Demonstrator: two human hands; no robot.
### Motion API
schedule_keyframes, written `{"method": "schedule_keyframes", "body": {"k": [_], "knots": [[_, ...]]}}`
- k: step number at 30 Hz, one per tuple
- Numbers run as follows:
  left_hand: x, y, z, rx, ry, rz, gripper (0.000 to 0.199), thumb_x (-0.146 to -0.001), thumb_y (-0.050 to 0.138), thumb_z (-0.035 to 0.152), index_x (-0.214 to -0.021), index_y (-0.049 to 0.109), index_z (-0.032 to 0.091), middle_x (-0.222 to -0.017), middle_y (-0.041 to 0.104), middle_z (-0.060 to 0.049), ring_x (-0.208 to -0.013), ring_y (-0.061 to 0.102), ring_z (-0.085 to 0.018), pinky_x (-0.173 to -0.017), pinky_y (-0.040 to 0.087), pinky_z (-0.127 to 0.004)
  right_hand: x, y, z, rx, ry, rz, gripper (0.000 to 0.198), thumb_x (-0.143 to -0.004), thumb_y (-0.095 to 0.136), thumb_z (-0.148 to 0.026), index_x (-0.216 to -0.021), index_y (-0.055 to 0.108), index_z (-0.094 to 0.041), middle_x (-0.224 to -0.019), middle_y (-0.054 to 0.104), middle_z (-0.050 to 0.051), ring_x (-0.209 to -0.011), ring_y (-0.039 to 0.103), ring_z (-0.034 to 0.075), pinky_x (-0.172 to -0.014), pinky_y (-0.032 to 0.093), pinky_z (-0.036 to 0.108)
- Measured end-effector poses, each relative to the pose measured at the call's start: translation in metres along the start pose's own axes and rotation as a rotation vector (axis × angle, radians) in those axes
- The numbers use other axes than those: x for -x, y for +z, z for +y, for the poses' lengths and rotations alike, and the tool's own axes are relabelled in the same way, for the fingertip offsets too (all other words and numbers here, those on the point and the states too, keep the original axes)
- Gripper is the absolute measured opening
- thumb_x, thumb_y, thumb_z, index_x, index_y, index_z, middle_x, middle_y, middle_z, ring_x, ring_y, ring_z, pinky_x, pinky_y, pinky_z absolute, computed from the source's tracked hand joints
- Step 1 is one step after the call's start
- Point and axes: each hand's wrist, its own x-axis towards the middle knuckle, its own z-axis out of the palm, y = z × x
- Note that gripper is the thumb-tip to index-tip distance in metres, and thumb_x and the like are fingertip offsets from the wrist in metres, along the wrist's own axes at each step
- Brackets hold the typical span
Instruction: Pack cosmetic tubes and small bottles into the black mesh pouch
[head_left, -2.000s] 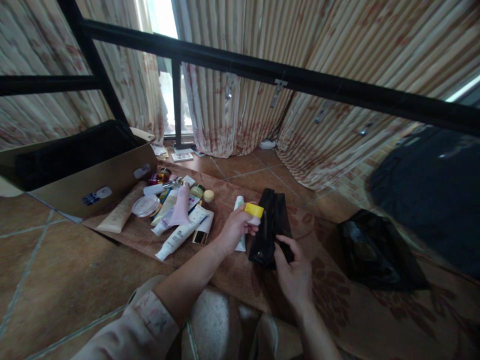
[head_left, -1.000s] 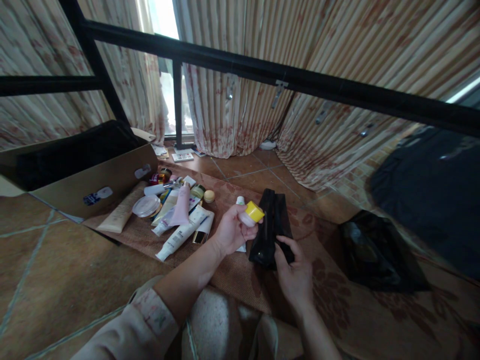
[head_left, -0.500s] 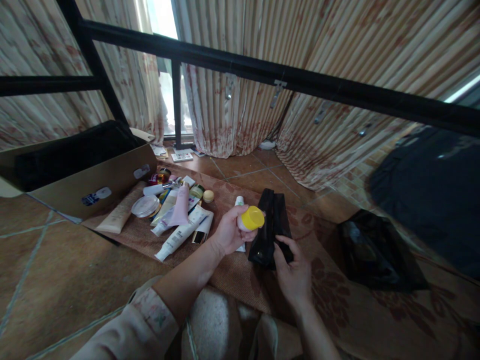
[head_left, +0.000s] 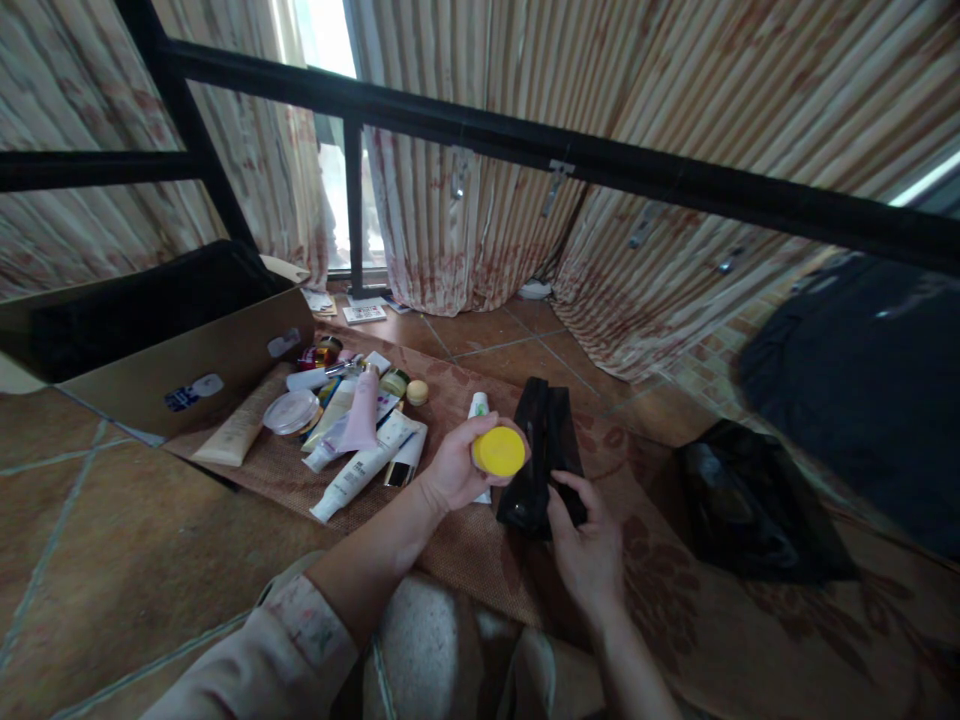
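My left hand (head_left: pixel 452 474) is closed around a small jar (head_left: pixel 500 452), whose yellow lid faces up toward me. The jar is held just over the left side of a black zip pouch (head_left: pixel 556 432) that lies on the brown patterned cloth. With thumb and fingers, my right hand (head_left: pixel 589 550) grips the near right edge of that pouch. Partly covered by my left hand, a white tube (head_left: pixel 478 404) lies beside the pouch. To the left is a heap of cosmetics, with a pink tube (head_left: pixel 363 412), a white tube (head_left: pixel 361 470) and a round clear-lidded case (head_left: pixel 291 411).
A cardboard box (head_left: pixel 225 365) holding something black stands at the left. On the right lies a black plastic bag (head_left: pixel 757 510), near a dark bulky item (head_left: pixel 862 390). A black metal rail (head_left: pixel 480 125) crosses in front of the curtains (head_left: pixel 442 220).
My left hand has tilted the jar so that its yellow lid now shows more fully from above. The right hand and the pouch have stayed in place.
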Motion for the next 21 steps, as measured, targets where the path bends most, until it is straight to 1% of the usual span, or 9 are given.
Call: {"method": "schedule_keyframes", "body": {"k": [5,11,16,21], "knots": [[0.0008,0.0006,-0.0002,0.014,-0.001,0.011,0.041,-0.075,0.052,0.051,-0.071,0.061,0.011,-0.062,0.057,-0.007,-0.047,0.045,-0.010,-0.039,0.025,-0.021,0.0007,-0.0003,-0.0004,0.010,0.018,-0.002,0.036,-0.082,0.057,-0.047,-0.103,0.067,-0.020,-0.096,0.071,0.008,-0.085,0.065,0.023,-0.074,0.050,0.035],[0.0019,0.0019,0.0010,0.020,-0.004,0.017,0.040,-0.075,0.052,0.049,-0.069,0.062,0.010,-0.061,0.056,-0.007,-0.048,0.047,-0.012,-0.039,0.025,-0.021,0.0008,-0.0007,-0.0029,0.029,0.015,0.001,0.034,-0.082,0.057,-0.047,-0.102,0.067,-0.021,-0.099,0.070,0.008,-0.091,0.064,0.024,-0.080,0.049,0.037],[0.0028,0.0029,0.0018,0.023,0.012,0.011,0.038,-0.074,0.054,0.046,-0.069,0.063,0.010,-0.060,0.057,-0.008,-0.050,0.050,-0.013,-0.042,0.030,-0.022,0.0011,-0.0011,-0.0028,0.008,0.045,-0.013,0.035,-0.082,0.058,-0.047,-0.103,0.067,-0.021,-0.098,0.071,0.008,-0.087,0.064,0.024,-0.077,0.050,0.035],[0.0020,0.0019,0.0013,0.017,0.012,0.014,0.038,-0.074,0.054,0.046,-0.069,0.063,0.010,-0.059,0.058,-0.008,-0.050,0.050,-0.013,-0.042,0.030,-0.022,0.0008,-0.0009,0.0002,0.019,0.011,-0.007,0.035,-0.082,0.057,-0.047,-0.104,0.067,-0.020,-0.098,0.070,0.008,-0.089,0.064,0.024,-0.079,0.049,0.036]]}}
